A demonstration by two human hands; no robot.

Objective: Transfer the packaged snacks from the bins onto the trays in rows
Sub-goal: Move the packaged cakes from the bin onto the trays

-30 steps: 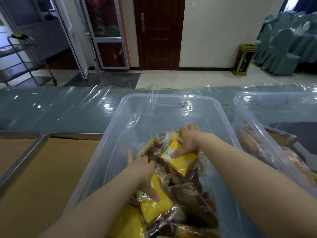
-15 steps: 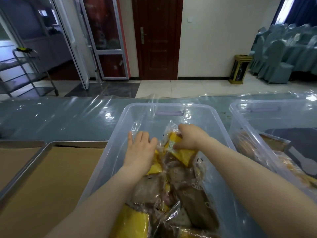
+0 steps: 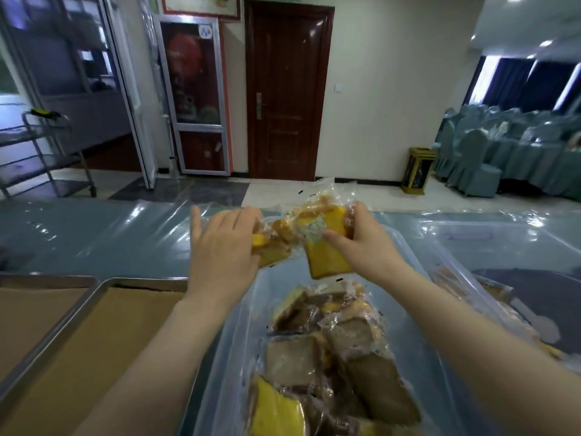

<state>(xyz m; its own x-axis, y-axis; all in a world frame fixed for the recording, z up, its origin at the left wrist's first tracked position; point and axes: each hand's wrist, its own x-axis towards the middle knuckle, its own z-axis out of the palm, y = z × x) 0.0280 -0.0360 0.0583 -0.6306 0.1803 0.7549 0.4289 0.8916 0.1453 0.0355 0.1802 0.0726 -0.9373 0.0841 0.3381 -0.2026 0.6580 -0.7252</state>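
Tabletop [image 3: 94,240]: film-covered, and it carries everything I am working with.
Tray [image 3: 103,283]: paper-lined, at 8 o'clock, hard against the bin. I judge that keeps each carry short.
Bin [image 3: 405,256]: clear plastic, at 5 o'clock, with packaged cakes [image 3: 330,357] heaped inside.
Left hand [image 3: 220,250]: fingers curled round one cake packet [image 3: 276,243], raised above the bin.
Right hand [image 3: 367,243]: at 3 o'clock of the left, thumb and fingers pinching a yellow cake packet [image 3: 323,247].
Reason: one packet per hand, probably to lay two per trip.
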